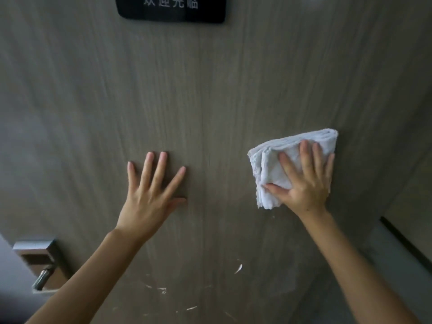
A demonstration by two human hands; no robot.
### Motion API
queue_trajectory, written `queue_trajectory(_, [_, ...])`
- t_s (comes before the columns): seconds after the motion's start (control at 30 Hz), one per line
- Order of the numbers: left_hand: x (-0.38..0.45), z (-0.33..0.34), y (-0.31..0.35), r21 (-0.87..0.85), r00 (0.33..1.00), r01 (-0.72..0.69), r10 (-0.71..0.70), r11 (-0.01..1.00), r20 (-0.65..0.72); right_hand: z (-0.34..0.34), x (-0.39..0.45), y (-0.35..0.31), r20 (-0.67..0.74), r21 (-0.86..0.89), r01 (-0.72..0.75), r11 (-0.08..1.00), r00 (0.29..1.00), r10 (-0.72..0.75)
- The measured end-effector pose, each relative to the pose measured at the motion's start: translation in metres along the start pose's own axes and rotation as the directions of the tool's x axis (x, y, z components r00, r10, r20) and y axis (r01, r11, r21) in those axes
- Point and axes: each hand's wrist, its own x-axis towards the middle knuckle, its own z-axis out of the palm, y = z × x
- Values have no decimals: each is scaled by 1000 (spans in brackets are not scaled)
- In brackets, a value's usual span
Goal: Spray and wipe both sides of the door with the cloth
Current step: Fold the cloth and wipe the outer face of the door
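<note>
Grey wood-grain door (210, 90), white streaks low. Left hand (149, 195) flat, fingers spread; right hand (306, 183) presses folded cloth (271, 174), fingers wide.

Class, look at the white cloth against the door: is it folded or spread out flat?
Folded. The cloth shows several stacked layers along its top and left edges, under the right hand on the door.

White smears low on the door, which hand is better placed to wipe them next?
The right hand. It already presses the folded cloth flat on the door, and the smears lie just below it. The left hand is bare, braced flat on the door.
</note>
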Motion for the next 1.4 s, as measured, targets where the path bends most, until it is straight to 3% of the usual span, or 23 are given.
queue_trajectory(0.1, [2,-2,1,7,1000,14,-14,1000,3,7,-34,-28,21,-6,-239,971,971,239])
queue_trajectory(0.17, [1,-2,1,13,1000,9,-9,1000,-6,10,-78,-62,117,29,-246,969,963,241])
queue_trajectory(0.23, [0,-1,1,16,1000,6,-6,1000,-9,9,-126,-88,271,81,0,997,962,-22])
queue_trajectory(0.33, [1,1,-1,29,1000,7,-7,1000,-21,13,-168,-103,359,131,421,898,824,-439])
queue_trajectory(0.4, [2,1,-2,49,999,10,-8,999,-43,17,-172,-103,316,114,557,822,764,-562])
queue_trajectory(0.47, [0,2,-1,59,999,6,-3,998,-54,19,-158,-92,244,130,576,807,771,-589])
queue_trajectory(0.53, [0,1,0,62,999,4,-1,998,-51,17,-122,-77,150,148,452,880,869,-472])
queue_trajectory(0.6, [0,-3,1,33,999,11,-10,999,-45,14,-72,-72,64,138,165,977,982,-175])
queue_trajectory(0.67, [1,-9,2,-39,998,12,-14,999,-56,12,-30,-84,17,126,-144,981,990,143])
queue_trajectory(0.73, [0,-17,-1,-166,997,16,-29,986,-76,12,-12,-113,19,124,-327,937,945,327])
queue_trajectory(0.8, [-7,-22,-9,-266,993,38,-66,963,-99,14,-21,-147,53,133,-296,946,955,291])
queue_trajectory(0.9, [-44,-12,-17,-290,960,200,-246,936,-131,25,-71,-191,102,151,7,989,994,-23])
queue_trajectory(1.0, [-109,21,-11,-303,899,383,-428,873,-96,42,-140,-239,112,126,273,954,951,-287])
queue_trajectory(1.17, [-213,91,2,-273,906,413,-423,869,25,57,-193,-282,65,127,439,890,891,-449])
queue_trajectory(1.23, [-243,107,3,-264,898,421,-439,868,-10,58,-167,-276,10,168,369,914,927,-376])
queue_trajectory(1.3, [-270,115,8,-282,873,445,-482,850,-75,53,-134,-275,-41,154,153,976,988,-148])
queue_trajectory(1.4, [-312,132,18,-311,861,457,-502,833,-80,55,-120,-295,-61,76,-113,991,991,118])
